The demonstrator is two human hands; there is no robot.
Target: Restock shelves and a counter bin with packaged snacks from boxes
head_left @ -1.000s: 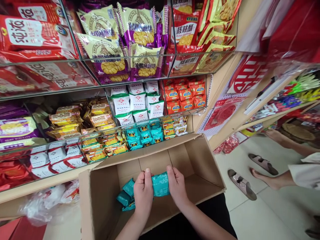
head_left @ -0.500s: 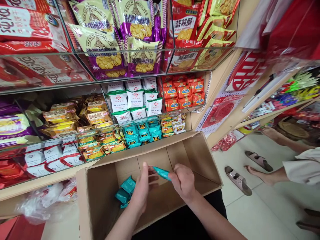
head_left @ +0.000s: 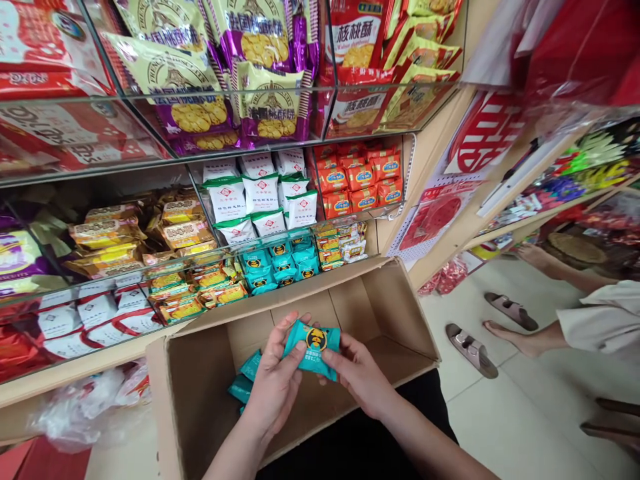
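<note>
Now turned face-up, the teal packet (head_left: 314, 350) seems readable, pinched by left hand (head_left: 276, 371) (nine o'clock) and right hand (head_left: 361, 375) (three).

The left forearm (head_left: 240, 440) and right forearm (head_left: 430, 427) are bared and angled inward from below; the left hand (head_left: 273, 380) and right hand (head_left: 360, 373) are brought near each other at about one height, thumbs laid uppermost, tips apart, fingers partly hidden and curled in a grip
</note>
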